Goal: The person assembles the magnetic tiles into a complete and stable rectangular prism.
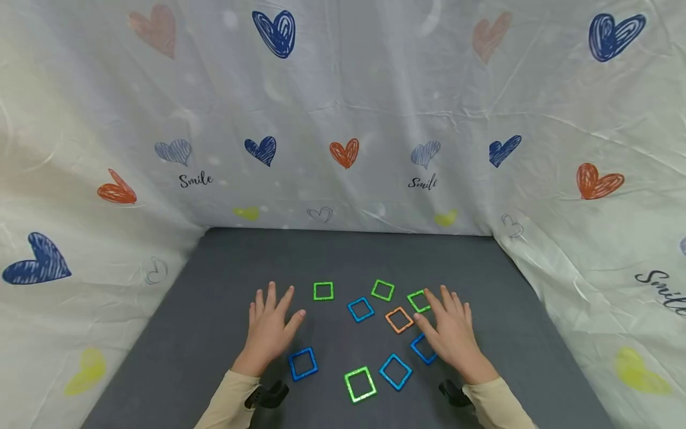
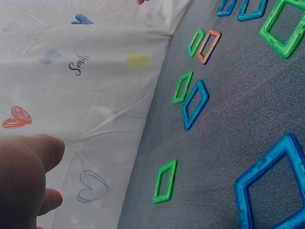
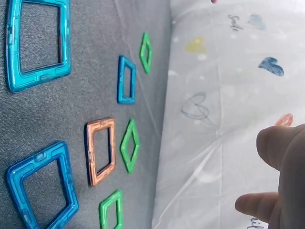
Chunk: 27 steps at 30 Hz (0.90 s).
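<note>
Square magnetic tile frames lie flat and apart on a dark grey table. In the head view my left hand [image 1: 268, 330] is spread with straight fingers and holds nothing. The blue tile [image 1: 303, 364] lies just right of its wrist, and a green tile [image 1: 323, 283] sits beyond its thumb. My right hand [image 1: 452, 333], also spread, hovers by the orange tile [image 1: 399, 320]. Its fingers partly cover a green tile [image 1: 411, 300] and a blue tile [image 1: 418, 353]; whether they touch is unclear. The right wrist view shows the thumb and a finger [image 3: 259, 205] with nothing between them.
More tiles lie between the hands: a blue one [image 1: 352, 312] and a green one [image 1: 383, 281] farther back, another green one [image 1: 351, 390] and a light blue one [image 1: 389, 381] nearer. A white curtain [image 1: 343, 202] with printed hearts borders the table's back and sides.
</note>
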{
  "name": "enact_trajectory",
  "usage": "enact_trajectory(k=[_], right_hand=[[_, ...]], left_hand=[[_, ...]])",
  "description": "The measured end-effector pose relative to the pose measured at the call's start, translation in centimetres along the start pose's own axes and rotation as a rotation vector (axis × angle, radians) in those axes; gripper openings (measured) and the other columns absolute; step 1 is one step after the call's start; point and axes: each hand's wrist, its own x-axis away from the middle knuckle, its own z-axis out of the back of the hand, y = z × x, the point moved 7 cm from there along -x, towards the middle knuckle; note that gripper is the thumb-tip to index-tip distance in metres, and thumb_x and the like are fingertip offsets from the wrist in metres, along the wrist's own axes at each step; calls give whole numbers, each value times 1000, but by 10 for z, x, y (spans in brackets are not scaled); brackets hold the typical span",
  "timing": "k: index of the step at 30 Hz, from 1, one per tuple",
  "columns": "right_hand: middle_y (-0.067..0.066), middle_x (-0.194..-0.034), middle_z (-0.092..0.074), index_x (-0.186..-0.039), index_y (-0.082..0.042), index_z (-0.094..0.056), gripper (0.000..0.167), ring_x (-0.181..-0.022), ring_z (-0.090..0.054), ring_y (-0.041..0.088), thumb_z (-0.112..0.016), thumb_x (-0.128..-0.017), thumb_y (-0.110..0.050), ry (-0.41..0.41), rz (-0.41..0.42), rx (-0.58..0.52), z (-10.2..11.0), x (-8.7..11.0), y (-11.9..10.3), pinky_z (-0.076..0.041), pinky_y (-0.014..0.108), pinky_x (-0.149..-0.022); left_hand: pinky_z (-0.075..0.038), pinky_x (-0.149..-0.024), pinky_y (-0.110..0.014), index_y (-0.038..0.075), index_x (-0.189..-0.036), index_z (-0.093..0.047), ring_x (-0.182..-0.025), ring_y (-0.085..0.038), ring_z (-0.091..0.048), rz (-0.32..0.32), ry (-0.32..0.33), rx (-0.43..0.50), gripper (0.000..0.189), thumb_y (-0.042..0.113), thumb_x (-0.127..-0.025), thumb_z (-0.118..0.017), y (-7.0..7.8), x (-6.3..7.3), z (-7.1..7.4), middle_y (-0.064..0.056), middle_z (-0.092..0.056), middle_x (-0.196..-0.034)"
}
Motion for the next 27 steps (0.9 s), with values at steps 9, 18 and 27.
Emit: enact_trajectory(k=[9, 18, 27], right_hand=[[38, -158, -30, -152, -2, -46, 65, -144, -26, 63, -65, -99, -34, -5, 4, 2, -3, -2, -2, -15, 81, -112], [38, -156, -34, -150, -2, -49, 63, -142, -32, 63, -66, -98, -34, -35, -9, 4, -19, -4, -3, -25, 81, -110], [36, -156, -35, -149, -3, -50, 62, -142, -36, 59, -67, -98, -32, -75, 1, -24, -37, -10, -9, -28, 78, -111]], left_hand=[[-11, -118, -77, 10, -159, -37, -152, -60, -6, -12, 3, -6, 68, 40, -101, -59, 2, -2, 2, -32, -13, -167], [-15, -119, -75, 12, -158, -39, -152, -58, -11, -49, -28, -15, 70, 41, -99, -63, 16, -11, -19, -32, -18, -166], [-30, -114, -73, 11, -149, -53, -143, -55, -37, -142, 26, 5, 63, 34, -93, -71, 50, -23, -52, -29, -39, -158]])
